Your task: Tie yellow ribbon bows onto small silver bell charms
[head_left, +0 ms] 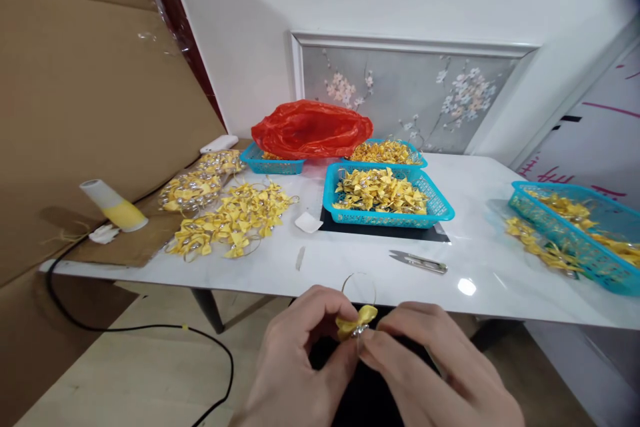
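Observation:
Low in the head view, in front of the table's near edge, my left hand (305,353) pinches a small yellow ribbon bow (367,314) between thumb and forefinger. A thin loop of cord (375,287) rises from the bow. Silvery beads show at its lower side. My right hand (425,360) is closed at the beaded side, thumb and forefinger pressed together there; whether they grip the beads or something thin is too small to tell. Thread snips (419,262) lie on the table beyond my right hand.
Yellow bows (240,217) lie piled at left. A blue basket (390,219) of bows stands mid-table, another blue basket (575,230) at right. Behind are a red plastic bag (313,130) and more baskets. A yellow-white cone (117,207) and black cable (150,328) are at left.

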